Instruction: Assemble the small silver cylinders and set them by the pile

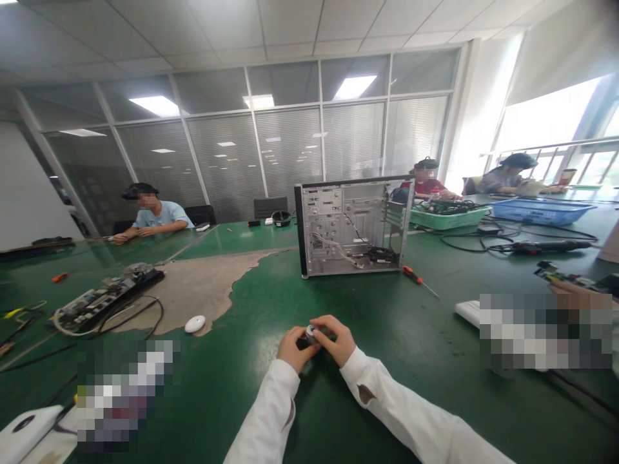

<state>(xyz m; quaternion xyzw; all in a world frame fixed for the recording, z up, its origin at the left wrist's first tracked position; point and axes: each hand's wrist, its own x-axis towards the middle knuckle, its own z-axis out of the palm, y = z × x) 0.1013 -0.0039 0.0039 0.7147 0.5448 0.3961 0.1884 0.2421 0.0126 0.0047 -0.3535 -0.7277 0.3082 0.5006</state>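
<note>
A small round silvery metal part [310,332] sits between my two hands, just above or on the green tabletop; its exact kind is too small to make out. My left hand [293,348] curls around its left side, fingers closed on it. From the right, my right hand [335,340] pinches it with thumb and fingers. Both wrists come out of white sleeves. Beyond my hands stands an open computer case [355,225], upright, with loose cables inside. A screwdriver [420,281] with an orange and black handle lies at the case's right foot.
On the left lie a circuit board strip [111,293] with cables and a white round disc [195,324]. Green [449,219] and blue [541,211] baskets stand at the back right. Several people sit around the table. A white device [469,314] lies to the right.
</note>
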